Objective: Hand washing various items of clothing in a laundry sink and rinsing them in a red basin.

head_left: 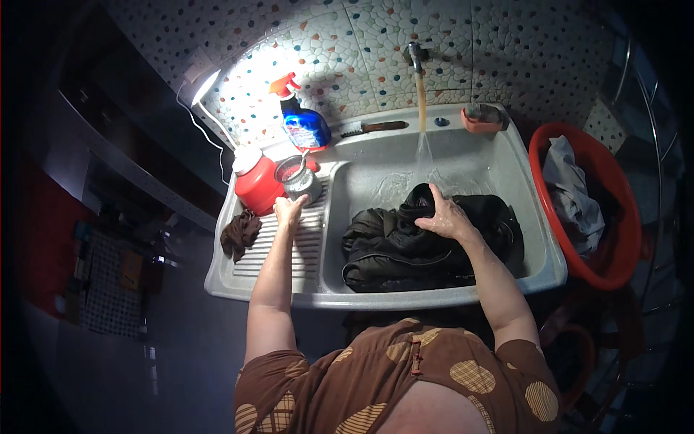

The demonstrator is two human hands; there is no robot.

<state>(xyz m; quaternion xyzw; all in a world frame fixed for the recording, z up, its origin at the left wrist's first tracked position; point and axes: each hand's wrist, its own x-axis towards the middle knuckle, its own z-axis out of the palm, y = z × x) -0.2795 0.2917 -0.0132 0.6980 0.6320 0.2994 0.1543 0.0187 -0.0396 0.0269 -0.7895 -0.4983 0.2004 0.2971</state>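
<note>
A dark, padded garment [401, 249] that looks like a jacket lies bunched and wet in the basin. My right hand [450, 218] is closed on a raised fold of it, thumb on the left. On the ribbed drainboard, my left hand [290, 210] grips the near side of a clear jar [302, 186] with a dark rim; something reddish and a short handle show at its top. Beside the jar stands a red plastic bottle [258, 189] with a white cap. Water runs from the tap [414, 54] into the basin behind the garment.
The grey sink [390, 297] has a blue spray bottle [306, 126], a wooden-handled brush [374, 128] and a pink soap dish [483, 124] along its back. A crumpled brown cloth [240, 233] lies at left. Right of the sink, a red tub [627, 239] holds pale clothing [570, 192].
</note>
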